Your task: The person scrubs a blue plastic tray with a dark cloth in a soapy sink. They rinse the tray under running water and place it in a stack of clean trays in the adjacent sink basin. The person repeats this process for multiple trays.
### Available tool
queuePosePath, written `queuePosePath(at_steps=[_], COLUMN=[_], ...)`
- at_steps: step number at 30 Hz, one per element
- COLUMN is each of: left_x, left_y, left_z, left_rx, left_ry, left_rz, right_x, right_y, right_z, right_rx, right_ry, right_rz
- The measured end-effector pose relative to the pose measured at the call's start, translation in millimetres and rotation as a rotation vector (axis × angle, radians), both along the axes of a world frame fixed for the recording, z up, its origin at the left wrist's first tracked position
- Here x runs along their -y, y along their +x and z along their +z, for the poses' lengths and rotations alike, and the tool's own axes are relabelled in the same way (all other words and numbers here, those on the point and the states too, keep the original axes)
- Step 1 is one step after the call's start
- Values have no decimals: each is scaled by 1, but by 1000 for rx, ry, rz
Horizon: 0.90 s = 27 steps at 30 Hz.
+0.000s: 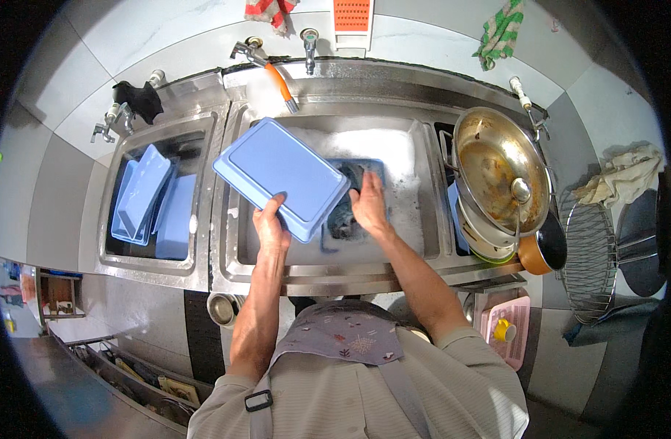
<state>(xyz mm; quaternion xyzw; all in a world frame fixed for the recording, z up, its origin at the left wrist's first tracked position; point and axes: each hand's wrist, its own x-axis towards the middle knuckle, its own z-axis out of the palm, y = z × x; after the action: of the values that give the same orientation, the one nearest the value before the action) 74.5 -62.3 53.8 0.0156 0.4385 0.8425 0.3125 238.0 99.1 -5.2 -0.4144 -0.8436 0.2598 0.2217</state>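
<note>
My left hand [273, 224] grips the lower edge of a blue plastic tub [283, 173], its thumb lying on the flat bottom. The tub is held tilted, underside up, above the middle sink basin [247, 197]. Beside its right corner is my right hand [371, 204], fingers pointing away from me and thumb spread; nothing shows in it. Whether the thumb touches the tub I cannot tell. Foamy water [376, 140] covers much of the basin. Another blue container [331, 248] lies in it, partly under water and hidden, with dark, unclear contents.
Several blue tubs [143, 192] sit in the left basin. At right, a large metal pan [486, 164] with a ladle [520, 190] rests on stacked cookware, beside an orange pan [534, 255]. An orange-hosed faucet [280, 82] and a metal tap [310, 52] overhang the sink's back.
</note>
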Motion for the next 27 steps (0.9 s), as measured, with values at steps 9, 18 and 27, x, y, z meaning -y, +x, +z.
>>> queuePosePath(at_steps=[9, 18, 27], left_x=[-3, 19, 30], left_y=[6, -6, 0], left_z=[45, 9, -13], left_rx=[-54, -211, -9], left_ry=[-5, -317, -254], left_rz=[-275, -505, -462], right_x=[12, -11, -7], right_y=[-10, 4, 5], right_z=[42, 31, 23], right_rx=[-258, -621, -683], right_ry=[393, -600, -1002], right_rz=[241, -69, -29])
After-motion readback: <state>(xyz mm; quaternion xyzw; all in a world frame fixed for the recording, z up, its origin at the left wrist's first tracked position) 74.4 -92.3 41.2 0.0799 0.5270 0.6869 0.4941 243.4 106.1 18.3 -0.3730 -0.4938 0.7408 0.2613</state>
